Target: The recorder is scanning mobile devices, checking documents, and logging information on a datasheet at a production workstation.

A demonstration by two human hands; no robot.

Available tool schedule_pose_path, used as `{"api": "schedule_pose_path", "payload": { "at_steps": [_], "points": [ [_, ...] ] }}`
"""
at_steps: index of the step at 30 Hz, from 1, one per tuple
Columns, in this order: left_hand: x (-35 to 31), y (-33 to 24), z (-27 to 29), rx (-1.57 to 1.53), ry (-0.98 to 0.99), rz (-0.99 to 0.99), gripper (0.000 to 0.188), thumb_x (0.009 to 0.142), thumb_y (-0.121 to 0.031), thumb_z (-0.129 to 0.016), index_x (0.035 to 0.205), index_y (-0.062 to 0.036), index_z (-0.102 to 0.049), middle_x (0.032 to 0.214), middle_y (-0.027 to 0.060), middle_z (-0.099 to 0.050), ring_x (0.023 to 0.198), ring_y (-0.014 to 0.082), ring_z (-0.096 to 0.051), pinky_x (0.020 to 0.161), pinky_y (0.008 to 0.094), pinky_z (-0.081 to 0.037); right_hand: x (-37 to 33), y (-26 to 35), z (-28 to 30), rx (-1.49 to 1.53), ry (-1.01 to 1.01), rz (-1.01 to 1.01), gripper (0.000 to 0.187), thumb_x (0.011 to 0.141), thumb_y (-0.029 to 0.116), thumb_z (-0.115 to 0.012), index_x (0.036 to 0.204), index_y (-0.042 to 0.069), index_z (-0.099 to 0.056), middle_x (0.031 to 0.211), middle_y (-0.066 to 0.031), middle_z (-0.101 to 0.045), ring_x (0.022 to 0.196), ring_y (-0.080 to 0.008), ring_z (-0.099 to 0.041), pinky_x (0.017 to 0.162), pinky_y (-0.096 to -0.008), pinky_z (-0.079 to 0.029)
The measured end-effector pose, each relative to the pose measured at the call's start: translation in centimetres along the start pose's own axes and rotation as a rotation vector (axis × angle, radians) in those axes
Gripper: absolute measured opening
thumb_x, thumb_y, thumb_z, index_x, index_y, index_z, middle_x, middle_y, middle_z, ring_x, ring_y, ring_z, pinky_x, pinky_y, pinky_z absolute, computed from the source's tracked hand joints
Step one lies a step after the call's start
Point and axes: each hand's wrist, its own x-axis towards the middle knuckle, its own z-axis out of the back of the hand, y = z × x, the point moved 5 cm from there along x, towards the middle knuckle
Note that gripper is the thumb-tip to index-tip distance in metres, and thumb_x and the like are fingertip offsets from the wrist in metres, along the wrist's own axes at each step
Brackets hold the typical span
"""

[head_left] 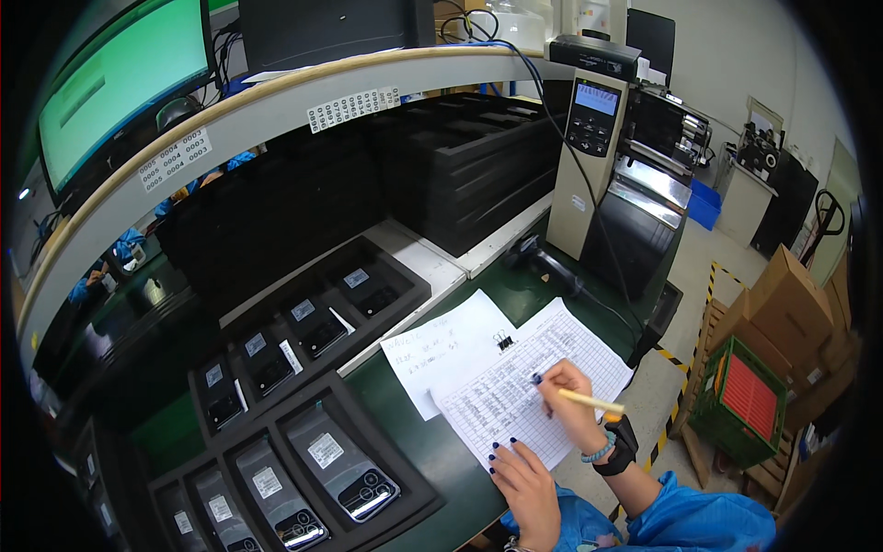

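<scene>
Pinching a yellow pen, right fingers over gridded sheet, left fingers spread, black trays alongside, printer beyond

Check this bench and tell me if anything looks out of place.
Minor oddities only: in the far tray, white slips poke out beside three phones but not the fourth, so the set looks mismatched. The handwritten sheet also lies askew, partly under the gridded sheet. I see no spill or damage.

Blue sleeves, a black wristband, a turquoise bead bracelet and dark-blue nail polish show.
</scene>
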Motion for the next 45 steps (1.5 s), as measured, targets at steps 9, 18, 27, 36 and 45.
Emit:
{"api": "schedule_pose_path", "payload": {
  "at_steps": [9, 18, 27, 36, 45],
  "points": [
    [0.3, 0.1, 0.5, 0.007, 0.025, -0.015, 0.04, 0.086, -0.017, -0.043, 0.119, 0.0035, -0.051, 0.122, 0.0251, -0.05, 0.109, 0.0353, -0.05, 0.093, 0.0411, -0.043, -0.3, -2.4, -5.3, -0.005, 0.393, -0.105, 0.02, 0.084, 0.009, -0.061, 0.069, 0.004, -0.048, 0.062, 0.0025, -0.051, 0.057, -0.0006, -0.042, 0.048, -0.0181, -0.034],
    [0.2, 0.1, 0.8, 0.003, 0.017, 0.015, 0.04, 0.086, -0.016, -0.044, 0.117, 0.0077, -0.051, 0.119, 0.023, -0.052, 0.109, 0.0337, -0.05, 0.093, 0.0393, -0.043, -1.4, -2.6, -5.3, -0.274, 0.478, 0.096, 0.021, 0.079, 0.007, -0.056, 0.061, 0.002, -0.045, 0.052, -0.0016, -0.044, 0.049, -0.0049, -0.038, 0.045, -0.0236, -0.034],
    [0.3, 0.2, 1.2, -0.003, 0.039, 0.006, 0.039, 0.085, -0.016, -0.045, 0.114, 0.0093, -0.053, 0.118, 0.0242, -0.052, 0.108, 0.0344, -0.05, 0.092, 0.0401, -0.044, -1.6, -2.1, -5.8, -0.309, 0.488, 0.151, 0.023, 0.076, 0.004, -0.058, 0.058, 0.002, -0.044, 0.049, -0.0003, -0.043, 0.045, -0.0041, -0.037, 0.042, -0.0228, -0.032],
    [0.2, 0.0, 0.7, -0.006, 0.021, 0.009, 0.039, 0.084, -0.015, -0.046, 0.113, 0.01, -0.053, 0.118, 0.0252, -0.052, 0.107, 0.0344, -0.051, 0.091, 0.0401, -0.045, -1.6, -1.9, -5.8, -0.414, 0.505, 0.203, 0.021, 0.075, 0.004, -0.057, 0.059, 0.002, -0.044, 0.049, -0.0024, -0.044, 0.044, -0.006, -0.039, 0.042, -0.0241, -0.034],
    [0.3, 0.1, 0.8, -0.022, -0.003, 0.023, 0.039, 0.084, -0.015, -0.046, 0.113, 0.0095, -0.053, 0.117, 0.0242, -0.052, 0.108, 0.0342, -0.051, 0.091, 0.0403, -0.045, -1.5, -1.7, -5.7, -0.396, 0.486, 0.231, 0.022, 0.076, 0.006, -0.057, 0.058, 0.002, -0.044, 0.049, -0.0032, -0.045, 0.043, -0.0084, -0.04, 0.042, -0.0248, -0.034]
  ]
}}
